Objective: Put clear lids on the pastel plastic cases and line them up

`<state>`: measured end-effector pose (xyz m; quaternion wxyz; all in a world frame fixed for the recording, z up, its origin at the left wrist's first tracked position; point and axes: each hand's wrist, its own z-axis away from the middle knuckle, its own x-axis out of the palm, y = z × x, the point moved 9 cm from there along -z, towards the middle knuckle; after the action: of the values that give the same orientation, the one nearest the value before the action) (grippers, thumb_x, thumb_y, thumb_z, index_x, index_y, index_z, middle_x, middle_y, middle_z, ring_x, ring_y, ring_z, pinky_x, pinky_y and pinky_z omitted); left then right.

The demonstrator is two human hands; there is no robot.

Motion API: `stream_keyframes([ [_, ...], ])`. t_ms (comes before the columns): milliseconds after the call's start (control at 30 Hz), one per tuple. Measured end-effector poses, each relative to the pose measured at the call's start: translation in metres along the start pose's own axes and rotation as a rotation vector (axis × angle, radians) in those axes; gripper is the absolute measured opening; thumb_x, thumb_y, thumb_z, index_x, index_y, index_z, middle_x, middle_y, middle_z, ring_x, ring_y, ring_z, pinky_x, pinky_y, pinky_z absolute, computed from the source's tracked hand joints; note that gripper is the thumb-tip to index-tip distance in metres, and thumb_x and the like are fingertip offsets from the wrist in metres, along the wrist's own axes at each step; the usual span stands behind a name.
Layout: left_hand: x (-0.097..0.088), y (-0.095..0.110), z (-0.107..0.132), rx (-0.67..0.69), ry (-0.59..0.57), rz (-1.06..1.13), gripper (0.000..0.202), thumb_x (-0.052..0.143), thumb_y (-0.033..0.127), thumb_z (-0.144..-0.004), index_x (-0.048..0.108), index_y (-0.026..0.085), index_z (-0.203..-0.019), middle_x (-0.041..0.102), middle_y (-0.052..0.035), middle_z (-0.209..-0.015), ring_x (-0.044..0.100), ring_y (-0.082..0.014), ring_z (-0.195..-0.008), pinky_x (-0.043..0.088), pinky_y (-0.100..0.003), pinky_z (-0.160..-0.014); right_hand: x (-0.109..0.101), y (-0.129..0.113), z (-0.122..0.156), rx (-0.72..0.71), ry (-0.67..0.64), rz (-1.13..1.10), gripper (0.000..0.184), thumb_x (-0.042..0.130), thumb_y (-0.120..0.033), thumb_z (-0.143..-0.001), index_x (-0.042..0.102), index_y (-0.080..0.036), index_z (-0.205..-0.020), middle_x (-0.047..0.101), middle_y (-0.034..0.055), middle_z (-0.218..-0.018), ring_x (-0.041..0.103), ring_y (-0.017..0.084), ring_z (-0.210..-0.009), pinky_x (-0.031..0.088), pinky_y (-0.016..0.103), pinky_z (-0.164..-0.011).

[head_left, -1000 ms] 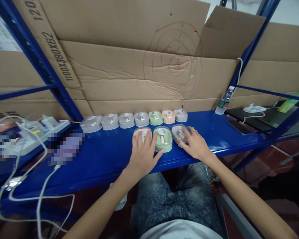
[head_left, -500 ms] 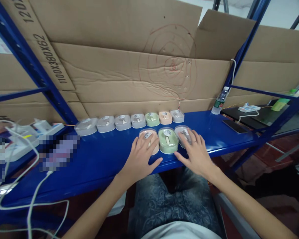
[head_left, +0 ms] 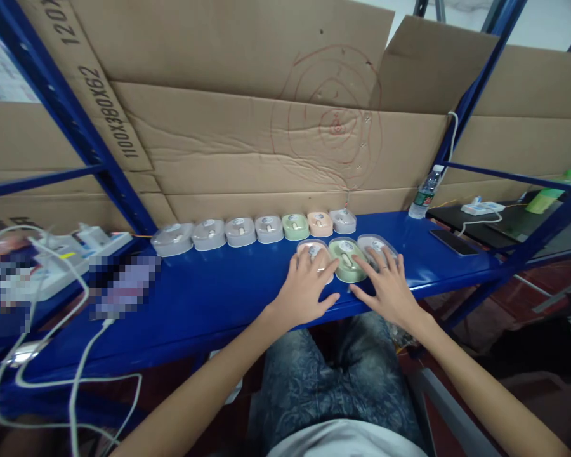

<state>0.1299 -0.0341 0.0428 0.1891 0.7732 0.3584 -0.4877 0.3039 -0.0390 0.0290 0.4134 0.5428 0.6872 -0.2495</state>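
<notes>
At the far left a white power strip with looping white cables (head_left: 52, 266) lies on the blue metal shelf (head_left: 209, 298). Along the brown cardboard wall (head_left: 247, 152) stands a back row of seven clear-lidded plastic mouse boxes (head_left: 254, 230): four grey, a green, a peach and a grey. Just in front of its right end sit three like boxes, touching side to side. Their row runs left to right, and each box's long axis points away from the person. The left hand (head_left: 307, 289) lies flat and spread, palm down, fingers on the peach plastic box (head_left: 314, 252), gripping nothing. The pale green plastic box (head_left: 347, 260) between the hands is bare on top and equally near both. The right hand (head_left: 390, 285), likewise flat and spread, rests on the grey clear-lidded box (head_left: 378, 244). Further right, a clear water bottle (head_left: 426, 190) and a dark phone (head_left: 454, 242) lie well apart from the trio. Against a second ago, the three boxes and both hands lie farther right along the shelf: the peach box was below the fourth grey box of the back row, and now lies below that row's peach one
</notes>
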Motion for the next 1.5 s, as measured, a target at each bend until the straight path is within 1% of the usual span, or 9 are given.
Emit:
stream_keyframes([
  [200, 0.021, 0.041, -0.06, 0.07, -0.063, -0.041, 0.074, 0.055, 0.058, -0.101, 0.037, 0.023, -0.164, 0.039, -0.0207, -0.166, 0.038, -0.0537, -0.144, 0.032, -0.066, -0.111, 0.002, 0.068, 0.014, 0.06, 0.052, 0.042, 0.066, 0.05, -0.061, -0.101, 0.044, -0.032, -0.161, 0.046, 0.014, -0.161, 0.032, 0.049, -0.151, 0.026, 0.081, -0.116],
  [333, 0.035, 0.066, -0.095, 0.11, -0.082, -0.06, 0.073, 0.052, 0.057, -0.102, 0.036, 0.023, -0.165, 0.043, -0.0189, -0.164, 0.041, -0.0508, -0.142, 0.031, -0.062, -0.111, 0.003, 0.113, 0.02, 0.086, 0.075, 0.056, 0.06, 0.05, -0.061, -0.102, 0.052, -0.029, -0.153, 0.05, 0.0153, -0.157, 0.034, 0.046, -0.151, 0.027, 0.079, -0.116],
  [433, 0.043, 0.077, -0.114, 0.118, -0.061, -0.075, 0.072, 0.052, 0.054, -0.102, 0.036, 0.023, -0.164, 0.043, -0.0177, -0.163, 0.04, -0.0492, -0.142, 0.03, -0.061, -0.112, 0.005, 0.139, 0.022, 0.09, 0.077, 0.055, 0.058, 0.05, -0.061, -0.102, 0.055, -0.028, -0.15, 0.052, 0.0158, -0.155, 0.036, 0.046, -0.149, 0.028, 0.078, -0.116],
  [533, 0.05, 0.085, -0.124, 0.126, -0.04, -0.073, 0.07, 0.052, 0.052, -0.102, 0.036, 0.022, -0.164, 0.042, -0.0177, -0.164, 0.039, -0.0485, -0.142, 0.031, -0.06, -0.112, 0.006, 0.158, 0.022, 0.087, 0.09, 0.04, 0.059, 0.051, -0.061, -0.1, 0.055, -0.028, -0.149, 0.053, 0.0168, -0.154, 0.04, 0.045, -0.147, 0.027, 0.077, -0.116],
  [733, 0.056, 0.098, -0.141, 0.141, 0.025, -0.036, 0.066, 0.051, 0.048, -0.102, 0.04, 0.02, -0.161, 0.046, -0.0199, -0.158, 0.045, -0.0458, -0.135, 0.035, -0.056, -0.105, 0.004, 0.188, 0.024, 0.085, 0.146, -0.006, 0.058, 0.052, -0.063, -0.099, 0.059, -0.026, -0.143, 0.056, 0.0174, -0.15, 0.047, 0.041, -0.141, 0.031, 0.068, -0.116],
  [800, 0.058, 0.102, -0.147, 0.147, 0.041, -0.028, 0.063, 0.051, 0.044, -0.102, 0.043, 0.019, -0.159, 0.048, -0.0201, -0.156, 0.046, -0.045, -0.133, 0.037, -0.055, -0.103, 0.004, 0.197, 0.025, 0.096, 0.152, -0.015, 0.06, 0.052, -0.065, -0.098, 0.059, -0.025, -0.142, 0.058, 0.018, -0.148, 0.048, 0.041, -0.14, 0.03, 0.068, -0.116],
  [900, 0.063, 0.108, -0.154, 0.15, 0.053, -0.025, 0.06, 0.051, 0.039, -0.102, 0.046, 0.02, -0.158, 0.049, -0.0185, -0.155, 0.046, -0.0437, -0.132, 0.035, -0.056, -0.104, 0.004, 0.207, 0.025, 0.104, 0.157, -0.027, 0.061, 0.053, -0.065, -0.096, 0.059, -0.024, -0.141, 0.059, 0.0191, -0.146, 0.05, 0.042, -0.138, 0.029, 0.067, -0.116],
  [1233, 0.078, 0.117, -0.173, 0.11, 0.092, -0.025, 0.062, 0.057, 0.031, -0.098, 0.044, 0.021, -0.158, 0.049, -0.0167, -0.156, 0.043, -0.0422, -0.135, 0.032, -0.055, -0.108, 0.002, 0.225, 0.023, 0.085, 0.164, -0.03, 0.063, 0.051, -0.068, -0.096, 0.061, -0.021, -0.136, 0.062, 0.0193, -0.14, 0.053, 0.039, -0.136, 0.035, 0.058, -0.115],
  [1500, 0.076, 0.118, -0.176, 0.111, 0.095, -0.009, 0.061, 0.055, 0.032, -0.1, 0.044, 0.018, -0.158, 0.05, -0.0174, -0.155, 0.045, -0.043, -0.134, 0.033, -0.055, -0.106, 0.004, 0.236, 0.022, 0.082, 0.161, -0.054, 0.061, 0.054, -0.067, -0.095, 0.061, -0.02, -0.134, 0.062, 0.0194, -0.137, 0.054, 0.038, -0.134, 0.035, 0.055, -0.116],
])
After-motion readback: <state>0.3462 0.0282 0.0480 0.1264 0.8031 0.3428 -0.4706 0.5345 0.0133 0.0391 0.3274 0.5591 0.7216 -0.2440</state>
